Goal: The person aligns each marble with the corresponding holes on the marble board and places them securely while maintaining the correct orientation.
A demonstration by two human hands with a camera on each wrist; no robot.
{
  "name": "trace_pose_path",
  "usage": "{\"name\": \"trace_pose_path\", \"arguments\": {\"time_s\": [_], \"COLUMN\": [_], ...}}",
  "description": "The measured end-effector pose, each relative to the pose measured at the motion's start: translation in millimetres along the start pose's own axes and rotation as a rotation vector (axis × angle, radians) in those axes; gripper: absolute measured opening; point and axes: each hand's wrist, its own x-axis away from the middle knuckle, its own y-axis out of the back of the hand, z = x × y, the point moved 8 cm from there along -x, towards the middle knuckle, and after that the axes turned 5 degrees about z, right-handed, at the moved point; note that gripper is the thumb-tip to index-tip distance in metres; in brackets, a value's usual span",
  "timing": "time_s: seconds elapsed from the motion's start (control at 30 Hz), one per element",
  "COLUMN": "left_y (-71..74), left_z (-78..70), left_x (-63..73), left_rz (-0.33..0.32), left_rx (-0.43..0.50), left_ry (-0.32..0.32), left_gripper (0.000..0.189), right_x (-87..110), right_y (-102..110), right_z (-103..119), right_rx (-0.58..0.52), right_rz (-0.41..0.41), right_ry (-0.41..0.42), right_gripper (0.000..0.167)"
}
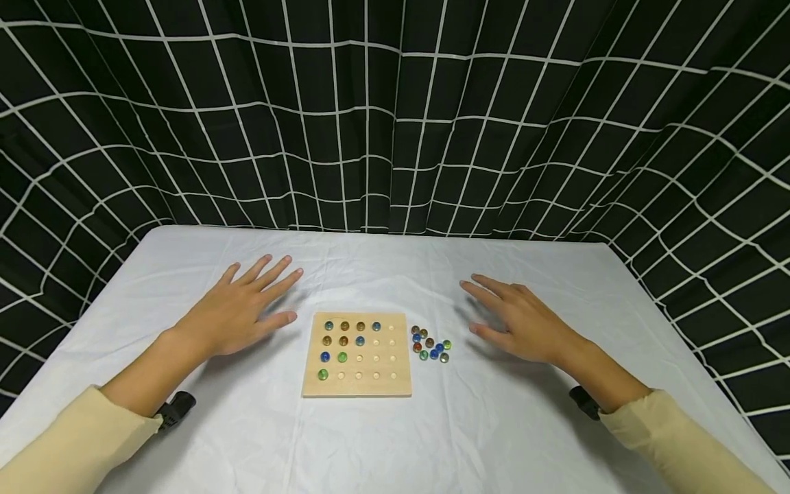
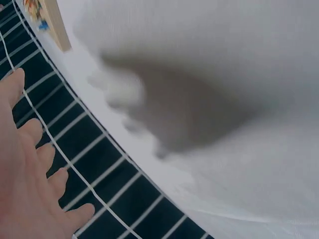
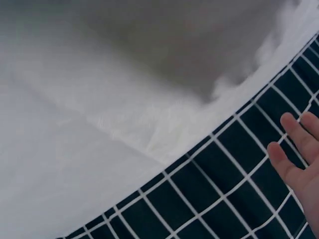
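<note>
Wooden board [image 1: 358, 389]: seen just below the centre of the head frame, lying flat on the white-covered worktop [image 1: 370, 446]; four rows of five hollows are presented. One corner is caught at the upper left of the left wrist frame.
Seated marbles [image 1: 342, 357]: ten hollows are occupied, four in the top row, then three, two and one, so that a stepped triangle is formed at the board's upper left.
Bare hollows: ten are left unfilled, toward the lower right; filling is judged about half done.
Loose marbles [image 1: 430, 342]: about ten are clustered just beside the board's right edge, judged roughly enough for the gaps.
Marble look: glossy and rounded; blue, green and brown tones are shown.
Left grip [image 1: 243, 305]: held above the worktop, left of the board, fingers spread, nothing grasped.
Right grip [image 1: 521, 319]: held right of the loose marbles, fingers relaxed, nothing grasped.
</note>
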Motion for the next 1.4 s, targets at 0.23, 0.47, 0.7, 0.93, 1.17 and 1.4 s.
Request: {"name": "trace_pose_path", "arguments": {"time_s": [0.23, 0.47, 0.7, 0.93, 1.17, 1.4], "left_y": [-11.3, -19.5, -24.3, -28.8, -28.8, -31.3], "left_z": [-20.0, -32.0, -36.8, -42.1, -43.0, -45.3], "left_x": [5.4, 8.0, 8.7, 8.8, 9.1, 10.1], "left_rz": [0.069, 0.104, 0.108, 0.111, 0.121, 0.14], "left_rx": [0.041, 0.074, 0.084, 0.084, 0.094, 0.106], "left_ry": [-0.066, -0.105, -0.134, -0.152, -0.152, -0.167], "left_gripper": [0.07, 0.07, 0.068, 0.07, 0.072, 0.073], "right_x": [0.5, 0.4, -3.6, -7.4, -9.1, -10.6], "right_y": [-5, -13, -21, -30, -34, -37], "right_z": [14, 18, 25, 27, 28, 28], "right_rx": [-0.163, -0.393, -0.569, -0.574, -0.6, -0.604], "right_rz": [0.044, 0.109, 0.146, 0.193, 0.2, 0.204], "right_ry": [0.043, -0.041, -0.046, -0.079, -0.115, -0.127], "right_gripper": [0.062, 0.063, 0.057, 0.055, 0.053, 0.049]}}
